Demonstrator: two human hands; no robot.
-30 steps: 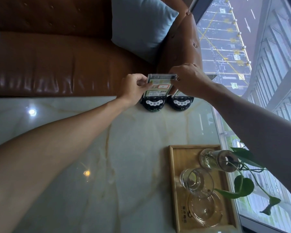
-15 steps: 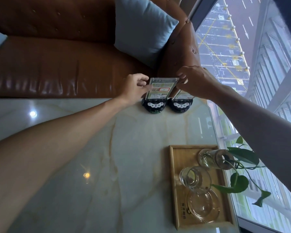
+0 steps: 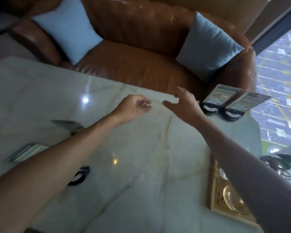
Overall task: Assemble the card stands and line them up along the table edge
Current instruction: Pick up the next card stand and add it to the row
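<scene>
Two assembled card stands stand side by side at the table's far right corner: one (image 3: 216,98) with a black base, and a second (image 3: 242,105) to its right. My left hand (image 3: 133,108) hovers over the marble table (image 3: 141,165) with fingers curled and nothing in it. My right hand (image 3: 183,103) is open, fingers spread, just left of the stands and apart from them. At the left lie a loose clear card holder (image 3: 26,153), another tilted card (image 3: 67,124) and a black base (image 3: 78,176), partly hidden by my left forearm.
A brown leather sofa (image 3: 141,64) with two light blue cushions (image 3: 65,27) runs along the table's far edge. A wooden tray (image 3: 215,195) with glassware sits at the right front, a green plant (image 3: 282,163) beside it. A window borders the right side.
Both hands have let go of the card on the left stand and drawn back to the left. The view has swung left, bringing the loose parts into sight.
</scene>
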